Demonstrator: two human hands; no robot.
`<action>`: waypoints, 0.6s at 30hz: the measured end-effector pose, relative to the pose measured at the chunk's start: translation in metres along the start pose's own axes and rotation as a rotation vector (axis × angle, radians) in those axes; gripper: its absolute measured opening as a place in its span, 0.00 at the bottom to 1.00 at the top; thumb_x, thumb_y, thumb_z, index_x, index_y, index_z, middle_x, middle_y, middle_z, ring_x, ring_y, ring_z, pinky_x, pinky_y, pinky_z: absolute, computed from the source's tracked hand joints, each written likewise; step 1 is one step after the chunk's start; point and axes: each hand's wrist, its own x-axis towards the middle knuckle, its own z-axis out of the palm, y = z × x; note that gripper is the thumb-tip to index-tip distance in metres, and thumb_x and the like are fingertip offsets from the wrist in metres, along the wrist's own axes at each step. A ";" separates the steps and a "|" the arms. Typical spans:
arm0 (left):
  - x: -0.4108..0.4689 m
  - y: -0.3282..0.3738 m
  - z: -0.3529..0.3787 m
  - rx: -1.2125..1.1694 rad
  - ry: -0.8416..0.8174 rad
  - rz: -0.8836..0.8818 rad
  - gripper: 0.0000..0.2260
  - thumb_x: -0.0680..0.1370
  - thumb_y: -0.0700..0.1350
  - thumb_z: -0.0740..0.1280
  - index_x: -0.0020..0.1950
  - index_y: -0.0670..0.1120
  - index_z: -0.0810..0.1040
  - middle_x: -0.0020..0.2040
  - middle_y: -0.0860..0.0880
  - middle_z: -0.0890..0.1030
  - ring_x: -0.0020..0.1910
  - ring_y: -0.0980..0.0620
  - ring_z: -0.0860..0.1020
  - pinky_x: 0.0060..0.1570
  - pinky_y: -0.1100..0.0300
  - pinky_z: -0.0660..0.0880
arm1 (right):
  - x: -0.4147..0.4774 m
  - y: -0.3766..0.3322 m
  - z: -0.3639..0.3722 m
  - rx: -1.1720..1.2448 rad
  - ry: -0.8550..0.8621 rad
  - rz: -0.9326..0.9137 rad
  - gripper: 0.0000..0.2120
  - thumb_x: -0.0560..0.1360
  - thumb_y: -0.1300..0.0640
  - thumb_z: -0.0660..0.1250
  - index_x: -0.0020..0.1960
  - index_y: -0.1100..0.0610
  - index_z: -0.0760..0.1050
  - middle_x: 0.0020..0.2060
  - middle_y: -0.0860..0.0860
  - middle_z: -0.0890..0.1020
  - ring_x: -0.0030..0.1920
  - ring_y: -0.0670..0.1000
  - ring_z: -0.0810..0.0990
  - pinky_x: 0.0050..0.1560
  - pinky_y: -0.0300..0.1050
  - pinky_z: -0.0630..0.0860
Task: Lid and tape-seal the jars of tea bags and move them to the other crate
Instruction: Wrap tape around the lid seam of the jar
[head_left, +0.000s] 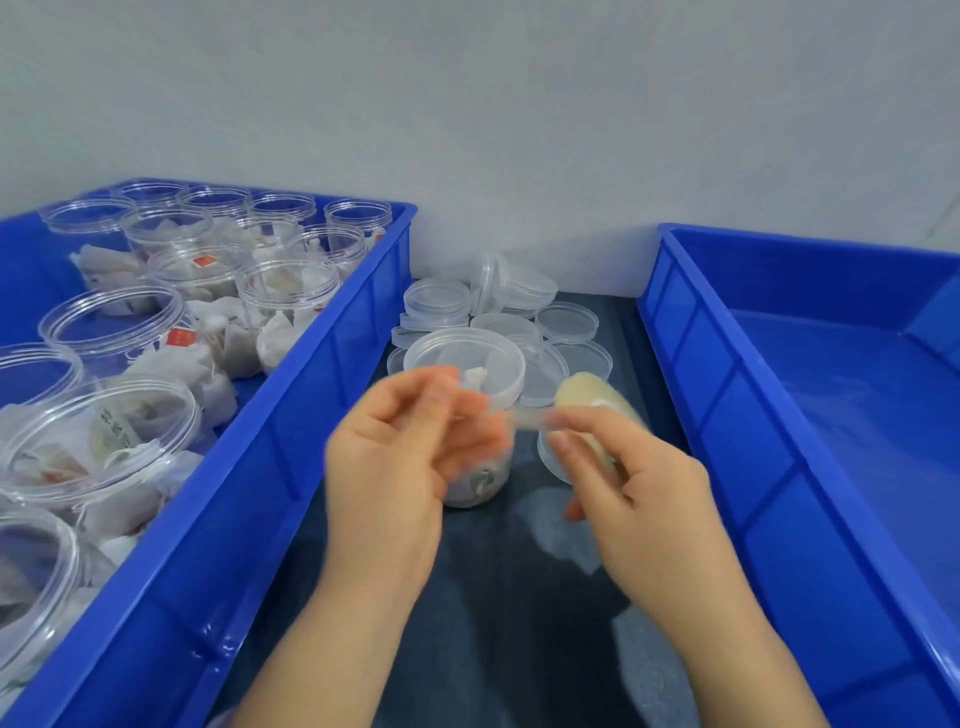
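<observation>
In the left crate (291, 426), cut off by the frame's left and lower edges, we see open jars (111, 332) packed close together with tea bags (234, 338) in and around them. Small red tags (179, 339) show on a few bags, and a pale label (111, 434) in a near jar carries dark printed characters that we cannot read. Between the crates a dark surface (519, 623) forms a narrow lane, hemmed in by a blue crate wall on each side. At its far end a heap of clear lids (519, 291) lies against the wall, some flat and one on edge. In front of the heap stands the lidded jar (464, 364), its lower half hidden behind our hands. Our left hand (400, 447) is blurred; its curled fingers appear to pinch the free end of a strip of tape (524, 418) in front of the jar. Our right hand (639, 478) grips the yellowish tape roll (587, 400), also smeared, just right of the jar. The right crate (691, 395) shows a glossy blue floor and runs out of frame on the right.
</observation>
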 end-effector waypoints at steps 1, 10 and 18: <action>0.004 0.004 -0.006 0.002 0.069 0.036 0.04 0.68 0.45 0.68 0.38 0.48 0.83 0.32 0.50 0.82 0.29 0.53 0.81 0.32 0.63 0.78 | 0.001 0.003 -0.004 -0.022 0.046 0.011 0.06 0.76 0.50 0.64 0.44 0.38 0.76 0.36 0.33 0.78 0.38 0.42 0.78 0.39 0.32 0.70; 0.028 -0.010 -0.014 0.988 -0.193 0.260 0.32 0.59 0.64 0.76 0.59 0.69 0.66 0.73 0.55 0.60 0.73 0.61 0.56 0.61 0.79 0.54 | 0.043 -0.019 -0.019 -0.183 0.124 -0.051 0.11 0.76 0.44 0.58 0.42 0.47 0.74 0.33 0.46 0.76 0.36 0.48 0.78 0.37 0.45 0.75; 0.044 -0.016 -0.027 0.642 -0.208 0.229 0.25 0.62 0.53 0.77 0.55 0.58 0.71 0.53 0.62 0.78 0.52 0.61 0.78 0.48 0.68 0.74 | 0.039 0.003 -0.007 -0.066 -0.071 -0.034 0.09 0.79 0.55 0.61 0.48 0.45 0.78 0.34 0.30 0.75 0.40 0.33 0.75 0.38 0.24 0.67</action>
